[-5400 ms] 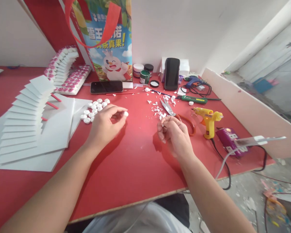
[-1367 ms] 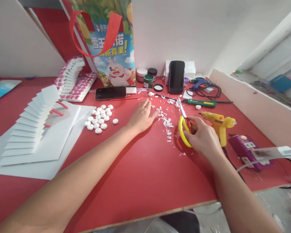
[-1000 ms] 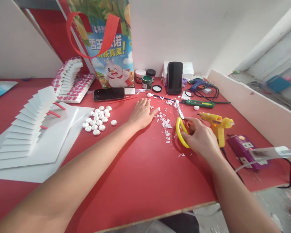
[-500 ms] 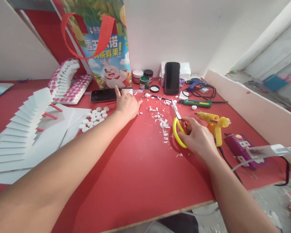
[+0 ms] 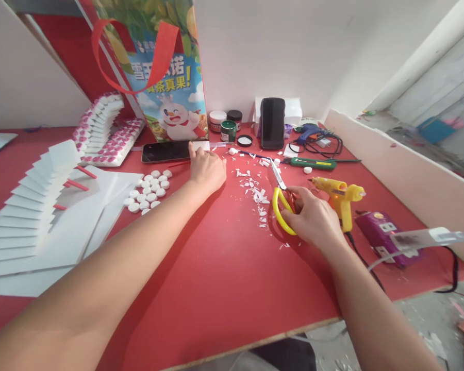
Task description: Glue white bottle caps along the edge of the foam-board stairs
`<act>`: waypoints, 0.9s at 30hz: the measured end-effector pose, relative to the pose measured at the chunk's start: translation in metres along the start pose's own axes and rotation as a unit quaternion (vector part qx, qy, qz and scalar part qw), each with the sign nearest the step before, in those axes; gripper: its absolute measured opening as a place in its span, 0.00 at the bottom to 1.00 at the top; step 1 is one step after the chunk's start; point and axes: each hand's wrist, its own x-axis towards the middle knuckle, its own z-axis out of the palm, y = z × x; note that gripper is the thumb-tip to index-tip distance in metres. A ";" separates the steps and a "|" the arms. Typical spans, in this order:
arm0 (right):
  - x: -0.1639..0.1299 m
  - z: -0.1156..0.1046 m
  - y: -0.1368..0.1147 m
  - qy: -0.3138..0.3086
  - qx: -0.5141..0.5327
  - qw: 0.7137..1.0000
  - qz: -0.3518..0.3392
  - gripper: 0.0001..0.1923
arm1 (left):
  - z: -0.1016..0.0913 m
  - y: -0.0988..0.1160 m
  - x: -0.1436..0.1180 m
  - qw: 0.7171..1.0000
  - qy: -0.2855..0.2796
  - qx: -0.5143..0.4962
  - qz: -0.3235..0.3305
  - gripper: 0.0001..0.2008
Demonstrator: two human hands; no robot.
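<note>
On a red table (image 5: 216,268) set against a white wall, w/ a pale board (image 5: 394,170) along the right edge and bare floor beyond. Biggest item: a glossy printed bag (image 5: 166,77) w/ red handles, upright at the back. Left: flat white foam sheets (image 5: 42,221), some fanned like steps on red sticks. Behind them a curved stack of white-and-pink pieces (image 5: 100,129).

Left hand (image 5: 206,167) lies palm down, fingers loose, index tip on the near end of a dark phone (image 5: 165,151) lying flat. Right hand (image 5: 311,219) curls round the yellow loop handles of scissors (image 5: 280,198); blades closed, resting on the table, pointing away. Thumb side hidden, so how far the fingers go thru the loops is unclear.

Beside the right hand: yellow glue gun (image 5: 338,198), purple power strip (image 5: 379,237). Small round white caps (image 5: 147,193) cluster near the left wrist. White scraps (image 5: 255,190) scatter between the hands. Small paint jars (image 5: 228,129) at the back; labels too small to read.
</note>
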 end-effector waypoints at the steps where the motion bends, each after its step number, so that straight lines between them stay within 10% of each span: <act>1: 0.000 0.000 0.000 -0.002 0.000 1.000 0.000 0.29 | -0.002 0.003 -0.001 1.000 0.002 -0.017 0.020 0.26; 13: 0.000 0.000 -0.002 0.002 -0.009 1.000 -0.007 0.29 | 0.010 0.002 0.027 0.996 -0.030 -0.049 0.069 0.30; 22: 0.003 0.007 0.009 0.057 0.115 0.991 -0.022 0.30 | -0.009 0.025 -0.021 0.974 -0.022 -0.144 0.173 0.30; 27: 0.005 0.009 0.012 0.105 0.186 0.976 -0.031 0.31 | 0.000 0.022 0.008 0.971 -0.049 -0.175 0.154 0.33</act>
